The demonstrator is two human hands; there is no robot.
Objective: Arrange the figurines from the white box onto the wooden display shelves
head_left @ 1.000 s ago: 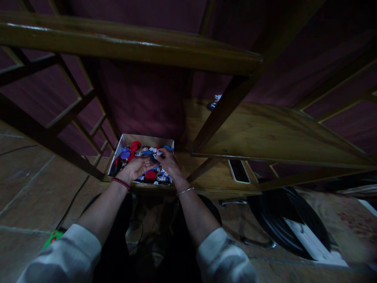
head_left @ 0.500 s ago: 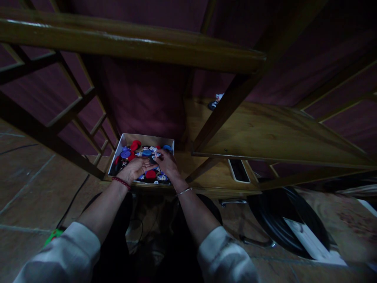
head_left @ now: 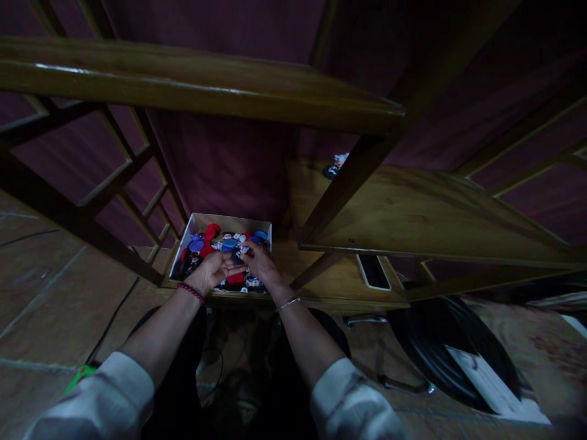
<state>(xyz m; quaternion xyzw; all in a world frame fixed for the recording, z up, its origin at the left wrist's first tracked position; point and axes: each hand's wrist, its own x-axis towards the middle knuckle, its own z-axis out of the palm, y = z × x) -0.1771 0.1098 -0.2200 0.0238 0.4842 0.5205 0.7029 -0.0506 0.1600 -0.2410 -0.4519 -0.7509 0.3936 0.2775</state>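
Observation:
Over a white-sided box full of small figurines with round bases in red, blue and dark colours, both my hands are close together. In my right hand a small figurine is pinched between thumb and fingers; it has a pale, colourful body and a dark round base. My left hand lies palm up with its fingers stretched out beside that base. Whether the fingers touch the base, I cannot tell. Other figurines, such as one with a red base, lie jumbled around and beneath my hands.
The box stands on a low wooden shelf. A phone lies to its right. One figurine stands on the higher shelf, partly behind a wooden post. A wooden beam crosses above. A black round object is at lower right.
The view has shifted slightly, so the shelf and box appear a little lower. My right hand keeps hold of the figurine, and my left hand stays beside it with fingers extended.

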